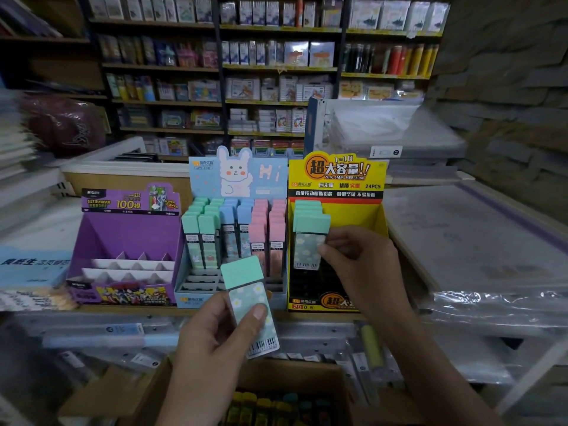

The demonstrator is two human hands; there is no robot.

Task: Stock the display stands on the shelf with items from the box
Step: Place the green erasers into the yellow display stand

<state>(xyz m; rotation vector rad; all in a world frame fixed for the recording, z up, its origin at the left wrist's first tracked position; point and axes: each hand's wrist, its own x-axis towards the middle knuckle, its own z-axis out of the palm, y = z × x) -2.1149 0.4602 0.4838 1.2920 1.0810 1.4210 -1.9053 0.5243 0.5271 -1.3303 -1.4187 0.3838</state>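
Though it seems light, the mint-capped flowered plastic case looks slick. The left grip pinches its flat faces; the right grip holds a second case.

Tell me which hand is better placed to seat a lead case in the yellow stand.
Right. The right hand pinches a mint-capped lead case inside the yellow stand. The left hand grips a second case lower, in front of the blue stand.
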